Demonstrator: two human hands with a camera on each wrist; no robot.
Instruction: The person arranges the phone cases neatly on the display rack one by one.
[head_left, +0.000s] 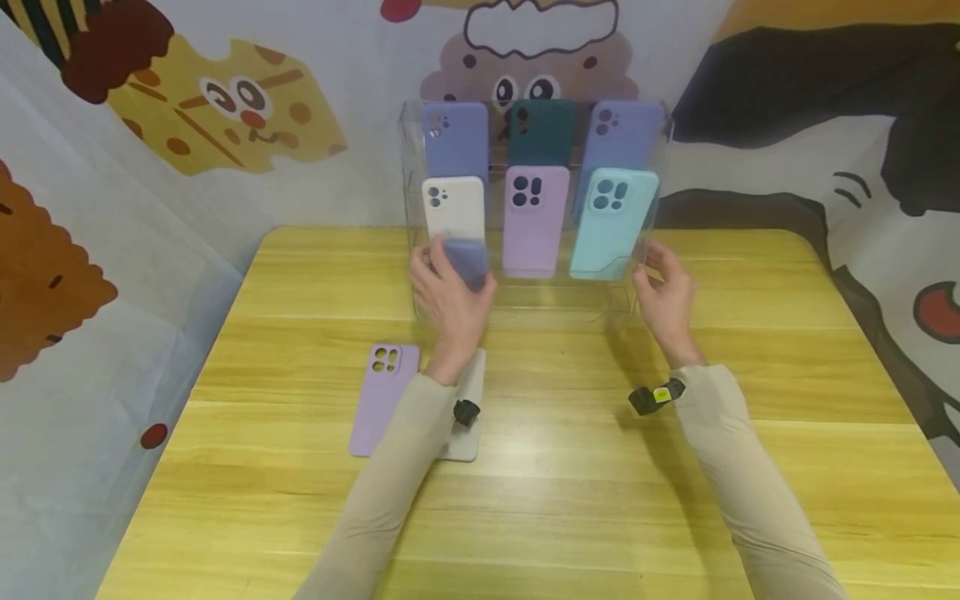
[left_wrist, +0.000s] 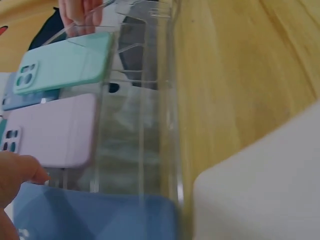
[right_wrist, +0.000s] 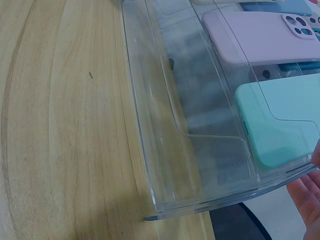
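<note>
My left hand [head_left: 453,304] holds a blue phone case [head_left: 467,260] at the lower front left of a clear plastic display stand [head_left: 525,312]. The case overlaps the bottom of a white phone case [head_left: 453,204] in the head view. In the left wrist view, the blue case [left_wrist: 90,215] lies along the stand's front part, with my thumb or a finger at its upper edge. My right hand [head_left: 667,300] grips the stand's right side wall, its fingers on the outer side. Beside that wall leans a mint phone case [head_left: 613,221]; a lilac one [head_left: 534,225] stands in the middle.
Behind, the upper row holds a left periwinkle case [head_left: 457,137], a dark green case [head_left: 542,133] and a right periwinkle case [head_left: 626,133]. On the wooden table [head_left: 570,500], a lilac case [head_left: 375,408] and a pale grey case [head_left: 471,387] lie near my left forearm. A printed cloth [head_left: 360,200] hangs behind.
</note>
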